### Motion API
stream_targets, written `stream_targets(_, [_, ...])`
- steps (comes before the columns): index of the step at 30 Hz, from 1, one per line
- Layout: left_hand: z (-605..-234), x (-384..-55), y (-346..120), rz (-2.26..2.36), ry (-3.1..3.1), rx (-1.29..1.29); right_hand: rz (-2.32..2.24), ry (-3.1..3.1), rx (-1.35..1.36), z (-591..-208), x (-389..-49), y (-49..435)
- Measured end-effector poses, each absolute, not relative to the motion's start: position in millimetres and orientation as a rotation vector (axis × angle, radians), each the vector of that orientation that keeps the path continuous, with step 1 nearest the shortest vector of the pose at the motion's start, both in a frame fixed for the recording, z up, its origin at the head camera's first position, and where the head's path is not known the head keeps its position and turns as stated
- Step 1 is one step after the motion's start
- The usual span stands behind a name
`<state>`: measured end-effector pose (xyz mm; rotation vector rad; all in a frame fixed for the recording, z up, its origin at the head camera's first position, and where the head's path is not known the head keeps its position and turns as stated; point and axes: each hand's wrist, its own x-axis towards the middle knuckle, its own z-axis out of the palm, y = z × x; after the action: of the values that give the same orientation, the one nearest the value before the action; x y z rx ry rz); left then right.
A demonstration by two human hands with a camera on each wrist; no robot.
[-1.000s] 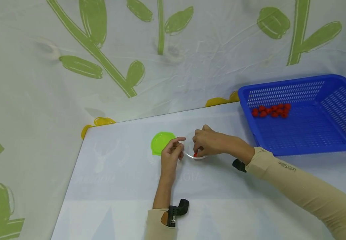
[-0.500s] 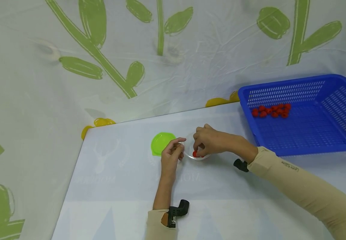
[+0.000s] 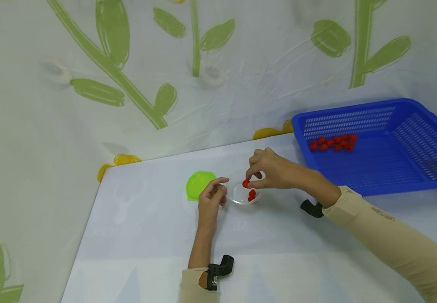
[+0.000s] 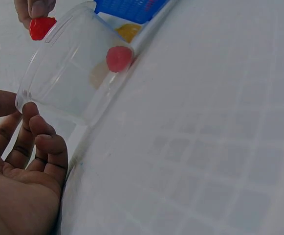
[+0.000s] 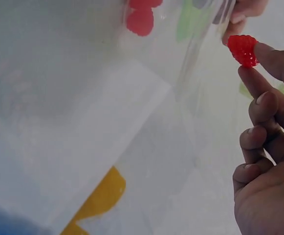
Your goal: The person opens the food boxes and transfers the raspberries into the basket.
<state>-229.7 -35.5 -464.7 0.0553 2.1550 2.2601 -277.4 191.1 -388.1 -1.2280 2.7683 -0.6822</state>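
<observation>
My right hand (image 3: 273,169) pinches a red raspberry (image 5: 243,50) between thumb and forefinger, just above the mouth of a clear plastic tub (image 4: 66,73). Two more raspberries (image 3: 252,195) lie in the bottom of the tub; through its wall, the left wrist view shows one raspberry (image 4: 119,58) clearly. On the tub's left side my left hand (image 3: 208,206) grips the rim with its fingertips. The tub stands upright on the white table. Close behind the left hand lies a shallow bright green dish (image 3: 199,184).
At the right stands a large blue plastic basket (image 3: 369,189) with slotted walls. Several raspberries (image 3: 333,143) are gathered in its back left corner. Behind the white table (image 3: 146,235) rises a pale wall covering (image 3: 241,97) printed with green leaves.
My right hand has lifted a raspberry from the tub's bottom to above its rim. The left hand keeps its grip on the rim. The head view has shifted slightly.
</observation>
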Motion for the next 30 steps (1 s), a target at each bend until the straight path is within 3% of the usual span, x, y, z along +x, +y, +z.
stream_targets(14, [-465, -229, -35, 2.244, 2.177, 0.072, -0.785, 2.857, -1.050, -367, -267, 241])
stream_targets(30, [-498, -242, -39, 2.280, 2.181, 0.094, -0.814, 3.020, -1.035, -336, -253, 295])
